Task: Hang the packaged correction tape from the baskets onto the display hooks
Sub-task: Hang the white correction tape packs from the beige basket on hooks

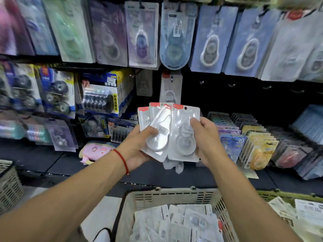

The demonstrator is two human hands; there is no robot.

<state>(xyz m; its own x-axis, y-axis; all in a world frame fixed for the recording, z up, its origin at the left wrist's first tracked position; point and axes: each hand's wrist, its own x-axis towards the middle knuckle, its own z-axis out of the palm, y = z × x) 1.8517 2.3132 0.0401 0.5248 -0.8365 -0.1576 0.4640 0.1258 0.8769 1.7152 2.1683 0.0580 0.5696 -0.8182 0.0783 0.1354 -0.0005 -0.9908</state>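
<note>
Both hands hold a fanned bunch of white correction tape packs with red top strips, at mid-frame in front of the display. My left hand grips the left packs from below, thumb over the front one. My right hand pinches the rightmost pack at its right edge. One matching pack hangs on a hook just behind and above them. Bare display hooks stick out of the dark panel to the right. A beige basket below my arms holds several more packs.
Rows of hanging tape packages fill the upper wall, and blister packs hang at the left. Stacked packs lie on the shelf at right, a pink item at left. A second basket stands right, a third far left.
</note>
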